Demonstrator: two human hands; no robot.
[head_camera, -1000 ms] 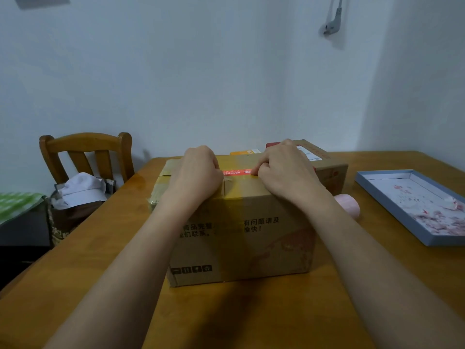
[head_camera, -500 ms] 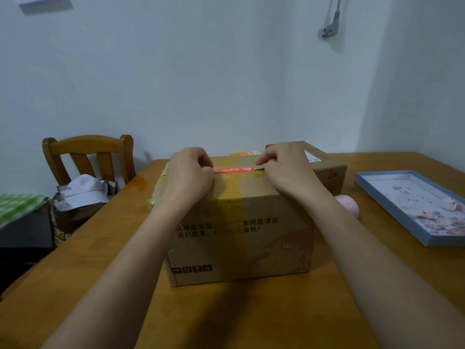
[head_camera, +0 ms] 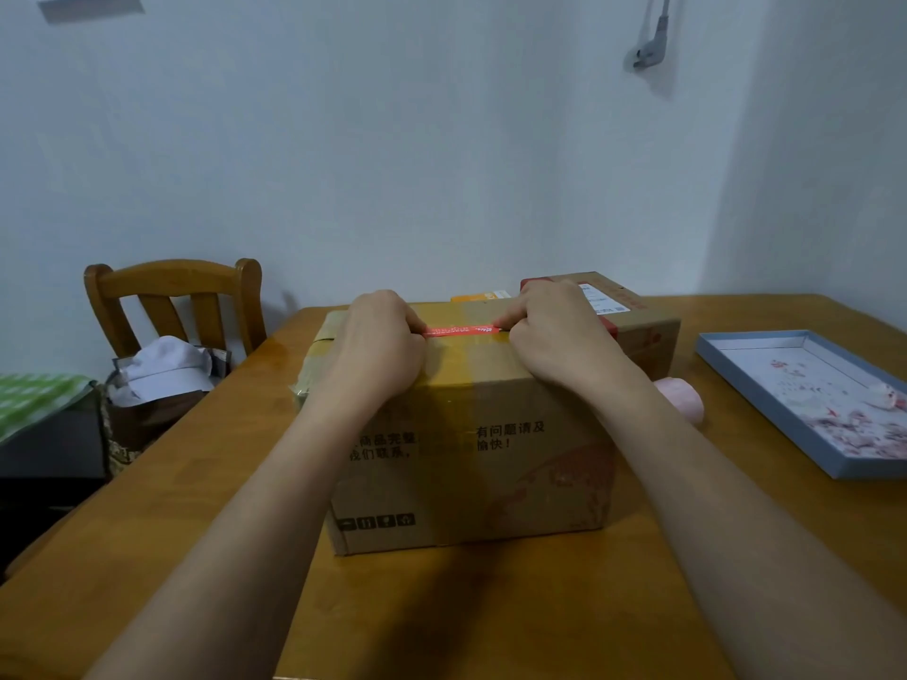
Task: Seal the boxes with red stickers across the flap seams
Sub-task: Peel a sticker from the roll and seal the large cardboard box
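A brown cardboard box [head_camera: 471,463] with printed Chinese text stands in the middle of the wooden table [head_camera: 147,542]. A red sticker [head_camera: 459,331] lies stretched across its top. My left hand [head_camera: 378,346] pinches the sticker's left end and my right hand [head_camera: 554,336] pinches its right end, both resting on the box top. A second cardboard box [head_camera: 648,331] with a white label and red tape stands behind and to the right. The flap seam under the hands is hidden.
A shallow blue tray [head_camera: 765,385] with pink-patterned paper lies at the right. A pink roll [head_camera: 680,404] rests beside the box. A wooden chair [head_camera: 172,296] with a bag and a white cap [head_camera: 162,365] stands at the left.
Both hands have shifted farther back over the box top, carrying the red sticker with them; it now lies taut between the fingertips.
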